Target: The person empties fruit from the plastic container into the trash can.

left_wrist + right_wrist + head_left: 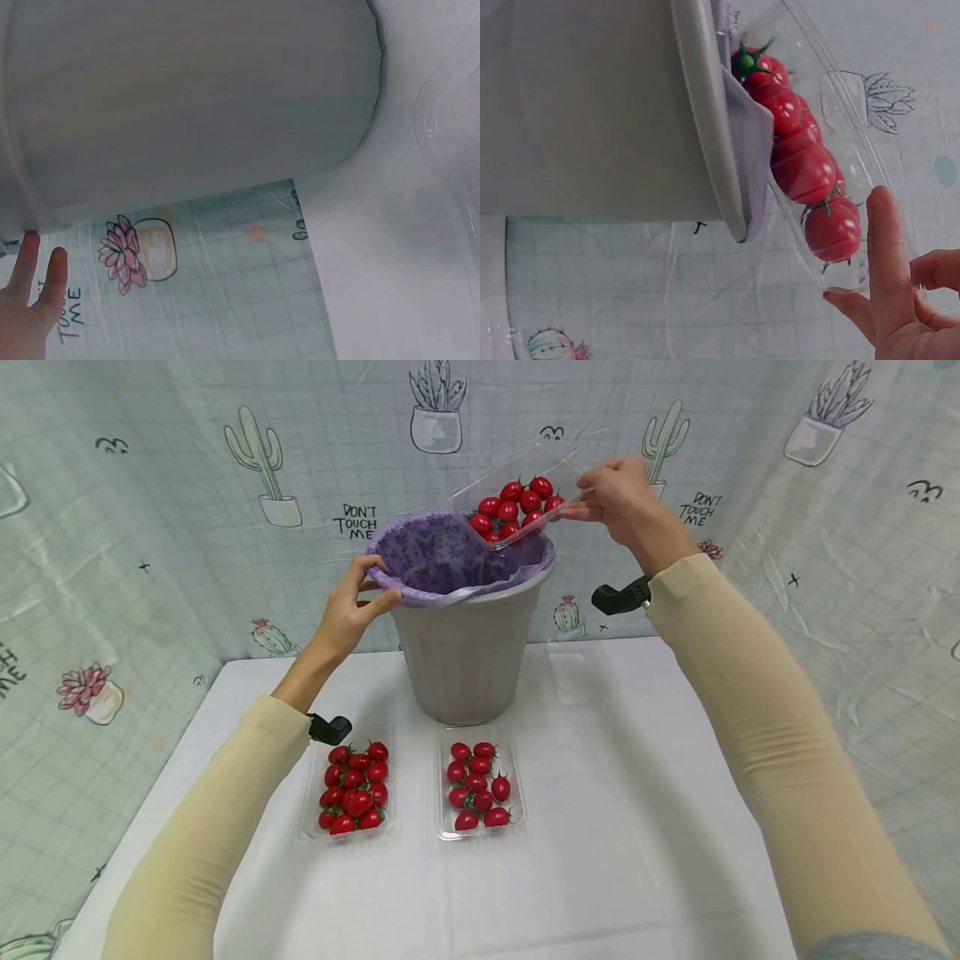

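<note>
My right hand (622, 502) holds a clear plastic box (468, 493) by its right end, fingers and thumb about its edge. Several cherry tomatoes (507, 511) lie in the box, which tilts down to the left over the bin's mouth. The grey bin (465, 652) stands upright, lined with a purple patterned bag (442, 560) folded over the rim. At the bin's left rim, my left hand (348, 610) grips the edge, fingers over the top and thumb outside. In the right wrist view, tomatoes (802, 169) are bunched beside the bin's rim (705, 120).
Before the bin, two more clear boxes of cherry tomatoes sit on the white table (570, 860): a left box (309, 827) and a middle box (480, 837). A clear plastic piece (573, 681) lies right of the bin. Behind hangs a cactus-print cloth (315, 460).
</note>
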`<state>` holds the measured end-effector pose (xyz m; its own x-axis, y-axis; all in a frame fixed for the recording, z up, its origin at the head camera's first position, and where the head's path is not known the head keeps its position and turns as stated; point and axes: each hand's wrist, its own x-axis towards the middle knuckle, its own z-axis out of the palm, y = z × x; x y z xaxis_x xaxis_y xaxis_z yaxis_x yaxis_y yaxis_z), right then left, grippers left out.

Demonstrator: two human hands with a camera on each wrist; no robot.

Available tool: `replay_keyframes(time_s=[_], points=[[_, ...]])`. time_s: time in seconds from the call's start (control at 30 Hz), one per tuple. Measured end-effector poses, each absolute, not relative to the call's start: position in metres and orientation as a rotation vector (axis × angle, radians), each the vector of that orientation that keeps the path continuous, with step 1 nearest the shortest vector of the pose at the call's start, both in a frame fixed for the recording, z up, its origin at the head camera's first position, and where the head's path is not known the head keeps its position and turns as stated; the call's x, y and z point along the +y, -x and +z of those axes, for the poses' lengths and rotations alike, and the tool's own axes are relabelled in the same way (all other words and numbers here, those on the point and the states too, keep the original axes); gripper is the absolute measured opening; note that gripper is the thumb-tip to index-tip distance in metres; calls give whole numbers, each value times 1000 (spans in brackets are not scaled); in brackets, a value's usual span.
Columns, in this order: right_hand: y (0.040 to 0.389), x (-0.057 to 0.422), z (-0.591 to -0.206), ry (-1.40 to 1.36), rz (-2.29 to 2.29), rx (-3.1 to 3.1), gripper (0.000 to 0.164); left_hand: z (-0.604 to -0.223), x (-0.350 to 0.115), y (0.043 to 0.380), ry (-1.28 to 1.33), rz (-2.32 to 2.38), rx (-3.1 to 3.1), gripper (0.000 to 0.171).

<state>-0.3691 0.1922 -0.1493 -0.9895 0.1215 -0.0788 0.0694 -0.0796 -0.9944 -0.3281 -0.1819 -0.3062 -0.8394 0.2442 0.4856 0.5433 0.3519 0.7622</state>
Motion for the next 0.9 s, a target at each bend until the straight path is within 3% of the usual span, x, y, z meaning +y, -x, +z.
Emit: replay_keyframes(time_s=[0.9], points=[[375,173,-160,166,2134,-2113,7,-308,-183,332,703,-1478,-2324,58]])
